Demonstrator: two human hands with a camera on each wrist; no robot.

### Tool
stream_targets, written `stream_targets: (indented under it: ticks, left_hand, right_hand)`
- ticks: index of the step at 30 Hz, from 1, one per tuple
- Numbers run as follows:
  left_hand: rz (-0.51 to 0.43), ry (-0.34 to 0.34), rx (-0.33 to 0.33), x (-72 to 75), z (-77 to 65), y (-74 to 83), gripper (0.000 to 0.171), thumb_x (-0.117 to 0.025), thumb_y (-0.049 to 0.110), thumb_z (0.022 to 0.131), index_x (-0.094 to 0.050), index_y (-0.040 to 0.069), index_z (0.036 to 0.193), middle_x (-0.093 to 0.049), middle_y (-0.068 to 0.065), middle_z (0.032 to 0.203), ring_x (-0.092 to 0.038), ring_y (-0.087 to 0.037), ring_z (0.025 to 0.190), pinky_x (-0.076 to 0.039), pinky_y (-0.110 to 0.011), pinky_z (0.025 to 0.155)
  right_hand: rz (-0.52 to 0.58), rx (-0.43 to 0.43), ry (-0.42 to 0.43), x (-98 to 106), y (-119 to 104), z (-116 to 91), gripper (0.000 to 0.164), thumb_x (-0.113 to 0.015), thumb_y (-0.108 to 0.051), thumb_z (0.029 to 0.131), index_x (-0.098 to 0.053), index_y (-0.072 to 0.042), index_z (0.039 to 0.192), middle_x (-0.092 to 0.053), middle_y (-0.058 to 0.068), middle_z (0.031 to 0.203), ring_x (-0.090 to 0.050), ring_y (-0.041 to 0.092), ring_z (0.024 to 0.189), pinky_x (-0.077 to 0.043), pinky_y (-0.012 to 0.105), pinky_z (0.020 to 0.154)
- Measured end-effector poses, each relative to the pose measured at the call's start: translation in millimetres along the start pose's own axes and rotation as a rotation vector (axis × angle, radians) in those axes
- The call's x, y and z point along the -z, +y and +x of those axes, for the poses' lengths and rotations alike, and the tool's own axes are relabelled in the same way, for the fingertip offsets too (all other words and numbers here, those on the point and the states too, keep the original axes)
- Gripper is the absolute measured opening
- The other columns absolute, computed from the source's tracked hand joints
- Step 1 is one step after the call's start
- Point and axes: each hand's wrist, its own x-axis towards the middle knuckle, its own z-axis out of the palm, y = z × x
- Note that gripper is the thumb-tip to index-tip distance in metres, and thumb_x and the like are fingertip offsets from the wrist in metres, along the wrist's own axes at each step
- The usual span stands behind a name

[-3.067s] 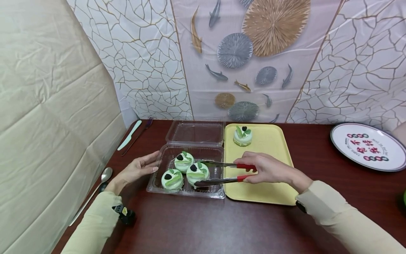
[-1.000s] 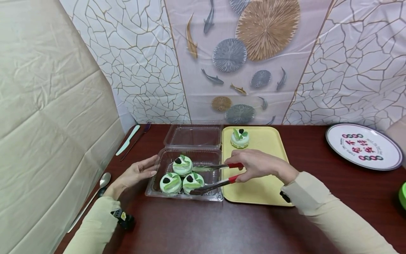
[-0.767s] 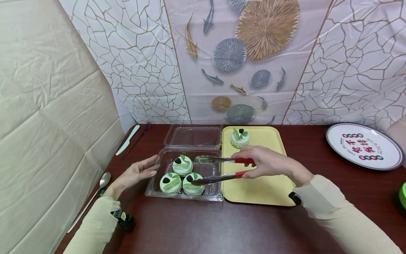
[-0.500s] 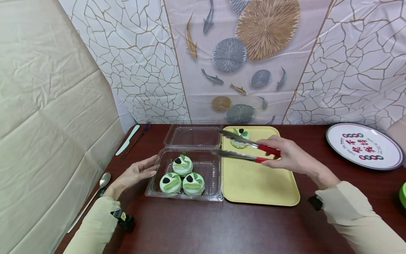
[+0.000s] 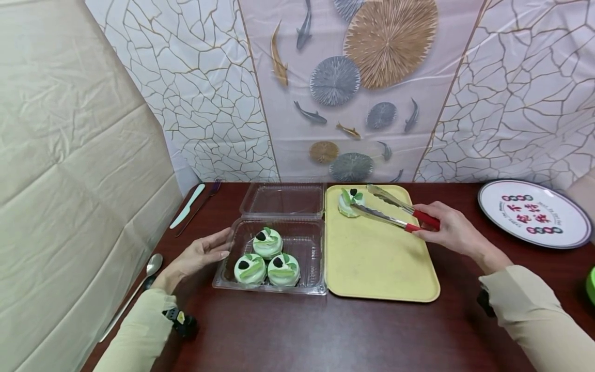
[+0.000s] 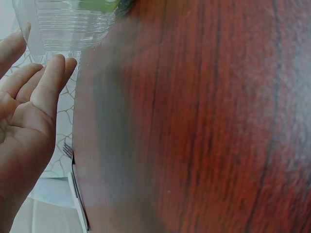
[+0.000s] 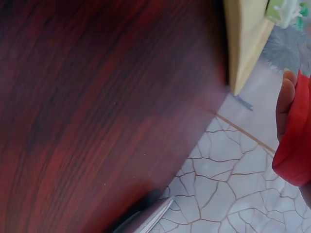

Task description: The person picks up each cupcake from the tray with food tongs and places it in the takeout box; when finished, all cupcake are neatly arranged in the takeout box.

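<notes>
My right hand [image 5: 453, 230] grips red-handled metal tongs [image 5: 395, 219]. Their arms are spread beside a small green-and-white cake [image 5: 349, 206], topped with a blackberry and leaves, at the back left of the yellow tray [image 5: 372, 263]. In the right wrist view a red handle [image 7: 296, 131] shows against the fingers. My left hand [image 5: 197, 256], fingers mostly extended, rests at the left side of an opened clear plastic box [image 5: 307, 248]. Three similar cakes sit inside it: one behind [image 5: 267, 245], one front left [image 5: 249, 271] and one front right [image 5: 283, 274].
The box's lid [image 5: 283, 199] lies folded back toward the wall. Left of it are a pale knife [image 5: 187, 206] and a dark fork [image 5: 200, 206]; a long spoon [image 5: 153, 264] lies nearer. A round white plate [image 5: 534, 214] is at the right, with something green [image 5: 591, 284] at the edge.
The tongs have let go of the front-right cake in the box. My right hand has carried them right and back to the tray's cake. My left hand has hardly moved.
</notes>
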Motion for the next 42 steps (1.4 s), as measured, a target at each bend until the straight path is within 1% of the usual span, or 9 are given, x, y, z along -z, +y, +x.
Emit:
stream_targets:
  ticks: [6, 11, 15, 22, 25, 28, 35, 39, 42]
  left_hand:
    - [0.008, 0.002, 0.006, 0.5, 0.4, -0.4, 0.075, -0.060, 0.009, 0.097, -0.014, -0.003, 0.155, -0.014, -0.027, 0.161, -0.049, 0.011, 0.121, -0.042, -0.009, 0.096]
    - [-0.013, -0.003, 0.012, 0.0, 1.2, 0.4, 0.076, -0.060, 0.009, 0.096, -0.013, -0.004, 0.155, -0.014, -0.028, 0.160, -0.050, 0.012, 0.119, -0.043, -0.009, 0.096]
    - [-0.007, -0.002, 0.014, 0.1, 1.0, 0.6, 0.076, -0.060, 0.009, 0.096, -0.013, -0.004, 0.155, -0.014, -0.028, 0.160, -0.050, 0.012, 0.119, -0.043, -0.009, 0.095]
    - [0.019, -0.009, 0.009, 1.3, -0.2, 2.2, 0.076, -0.060, 0.010, 0.096, -0.013, -0.003, 0.155, -0.018, -0.030, 0.159, -0.049, 0.010, 0.122, -0.045, -0.010, 0.095]
    - [0.012, -0.015, 0.005, 1.3, 0.0, 2.5, 0.076, -0.060, 0.009, 0.097, -0.013, -0.004, 0.155, -0.018, -0.030, 0.158, -0.048, 0.008, 0.124, -0.045, -0.011, 0.095]
    - [0.011, -0.012, 0.003, 1.4, 0.1, 2.4, 0.076, -0.060, 0.009, 0.096, -0.014, -0.004, 0.154, -0.019, -0.031, 0.158, -0.048, 0.009, 0.123, -0.045, -0.010, 0.095]
    - [-0.016, -0.012, 0.002, 0.8, 0.1, 1.3, 0.076, -0.059, 0.008, 0.097, -0.012, -0.005, 0.154, -0.013, -0.030, 0.159, -0.049, 0.010, 0.122, -0.044, -0.010, 0.096]
    - [-0.004, 0.000, 0.017, 1.0, -0.5, 1.2, 0.076, -0.060, 0.009, 0.097, -0.013, -0.004, 0.155, -0.015, -0.028, 0.160, -0.049, 0.007, 0.125, -0.043, -0.009, 0.096]
    - [0.006, 0.001, 0.027, 1.6, -1.2, 1.7, 0.076, -0.061, 0.012, 0.097, -0.014, -0.002, 0.155, -0.016, -0.027, 0.160, -0.047, 0.005, 0.127, -0.043, -0.009, 0.096]
  right_hand:
    - [-0.005, -0.004, -0.060, -7.8, 9.0, 5.3, 0.048, -0.084, -0.007, 0.072, -0.066, 0.002, 0.116, -0.063, 0.010, 0.096, -0.050, 0.008, 0.078, -0.039, 0.016, 0.065]
    - [0.021, -0.003, -0.084, -13.9, 14.6, 10.0, 0.047, -0.083, -0.005, 0.073, -0.065, 0.005, 0.116, -0.063, 0.012, 0.096, -0.051, 0.010, 0.079, -0.042, 0.019, 0.066]
    - [0.039, -0.007, -0.111, -16.4, 17.9, 13.4, 0.047, -0.081, -0.005, 0.075, -0.064, 0.006, 0.117, -0.063, 0.013, 0.096, -0.051, 0.012, 0.077, -0.042, 0.021, 0.065]
    - [0.030, -0.028, -0.135, -19.2, 20.1, 14.7, 0.047, -0.081, -0.005, 0.075, -0.064, 0.008, 0.117, -0.063, 0.016, 0.098, -0.053, 0.013, 0.078, -0.044, 0.023, 0.067]
    - [0.028, -0.041, -0.151, -20.6, 21.1, 15.8, 0.047, -0.080, -0.006, 0.076, -0.063, 0.008, 0.118, -0.063, 0.016, 0.099, -0.053, 0.014, 0.079, -0.044, 0.024, 0.068]
    - [0.031, -0.040, -0.158, -21.9, 21.5, 16.9, 0.047, -0.080, -0.006, 0.076, -0.064, 0.008, 0.118, -0.063, 0.016, 0.100, -0.053, 0.014, 0.080, -0.044, 0.024, 0.068]
    - [0.050, -0.030, -0.157, -24.7, 21.3, 17.7, 0.046, -0.080, -0.005, 0.076, -0.064, 0.007, 0.118, -0.064, 0.016, 0.099, -0.052, 0.013, 0.079, -0.044, 0.022, 0.067]
    - [0.059, -0.066, -0.172, -24.7, 19.2, 16.2, 0.046, -0.080, -0.007, 0.078, -0.063, 0.007, 0.119, -0.063, 0.016, 0.099, -0.051, 0.014, 0.077, -0.042, 0.023, 0.065]
    - [0.040, -0.094, -0.167, -24.7, 17.0, 13.3, 0.046, -0.079, -0.009, 0.079, -0.064, 0.005, 0.120, -0.062, 0.014, 0.098, -0.051, 0.014, 0.077, -0.042, 0.024, 0.066]
